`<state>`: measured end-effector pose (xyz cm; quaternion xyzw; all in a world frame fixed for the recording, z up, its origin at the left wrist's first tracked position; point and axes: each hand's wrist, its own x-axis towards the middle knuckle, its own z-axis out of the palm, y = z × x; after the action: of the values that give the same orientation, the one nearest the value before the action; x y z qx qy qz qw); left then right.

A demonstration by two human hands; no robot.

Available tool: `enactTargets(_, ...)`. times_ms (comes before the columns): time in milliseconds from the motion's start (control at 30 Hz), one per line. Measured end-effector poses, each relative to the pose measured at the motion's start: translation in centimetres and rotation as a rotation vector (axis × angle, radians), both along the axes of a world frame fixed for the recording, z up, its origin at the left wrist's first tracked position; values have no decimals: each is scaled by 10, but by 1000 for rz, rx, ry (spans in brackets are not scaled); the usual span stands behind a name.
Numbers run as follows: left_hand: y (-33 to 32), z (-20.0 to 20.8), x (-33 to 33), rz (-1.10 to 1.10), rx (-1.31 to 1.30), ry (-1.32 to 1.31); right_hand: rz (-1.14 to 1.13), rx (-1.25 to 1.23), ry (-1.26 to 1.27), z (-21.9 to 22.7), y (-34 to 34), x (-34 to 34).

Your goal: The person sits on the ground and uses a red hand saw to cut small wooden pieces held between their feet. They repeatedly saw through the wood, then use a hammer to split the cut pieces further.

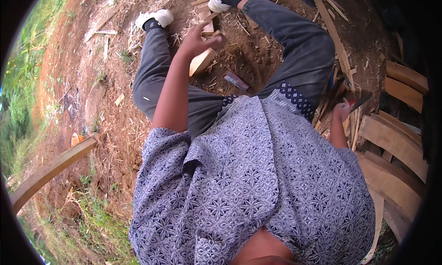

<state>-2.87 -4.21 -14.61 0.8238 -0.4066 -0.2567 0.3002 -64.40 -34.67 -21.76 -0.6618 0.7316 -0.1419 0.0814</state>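
Note:
My left hand is out in front between my lower legs, its fingers curled at the upper end of a pale wooden block. The block slants toward me, and part of it is hidden under the hand. Low at my right side, my right hand is closed round the handle of a dark-bladed tool with red near the grip. Its blade points away to the right; its exact kind is not clear. A small flat reddish and blue-grey object lies on the soil between my thighs.
Short wooden pieces lie between my feet. Thick curved planks are stacked at the right, and a long strip runs past my right knee. A curved beam and an orange object are at left. Wood chips cover the sloping soil.

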Motion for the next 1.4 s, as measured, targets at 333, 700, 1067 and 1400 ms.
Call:
enactTargets(333,84,-46,-32,-21,739,-246,-54,-15,-8,0,0,-12)
enactTargets(700,59,68,19,232,-5,-307,-14,-179,-777,143,-15,75)
enactTargets(1067,51,8,86,321,-54,-276,747,300,-1009,266,99,297)
enactTargets(1400,46,3,63,584,-139,-378,1085,550,-887,198,190,366)
